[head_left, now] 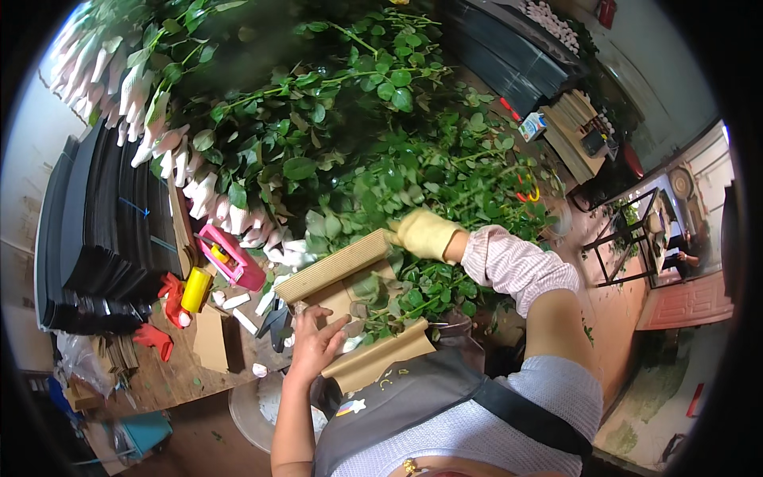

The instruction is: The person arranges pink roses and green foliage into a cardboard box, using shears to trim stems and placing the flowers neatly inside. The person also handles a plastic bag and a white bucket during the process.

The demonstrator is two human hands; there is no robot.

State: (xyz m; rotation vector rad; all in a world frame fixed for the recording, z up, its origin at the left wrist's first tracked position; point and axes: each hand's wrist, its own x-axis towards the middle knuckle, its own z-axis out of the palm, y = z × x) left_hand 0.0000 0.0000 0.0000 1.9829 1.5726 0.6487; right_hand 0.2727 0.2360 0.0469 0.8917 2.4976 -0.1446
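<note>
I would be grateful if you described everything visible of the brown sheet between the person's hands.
The brown sheet looks like corrugated cardboard, with fine ridges on its raised far flap. It lies slantwise, its middle smoother; what appears to be its near edge curls up beside the dark apron. The gloved right hand is at the far flap's right end, and the bare left hand is at the sheet's left edge. Leafy green stems hide part of its middle.

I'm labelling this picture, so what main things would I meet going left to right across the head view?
Stacked dark sheets, pink tool, bare left hand, gloved right hand, white-and-blue carton, reddish panel.
</note>
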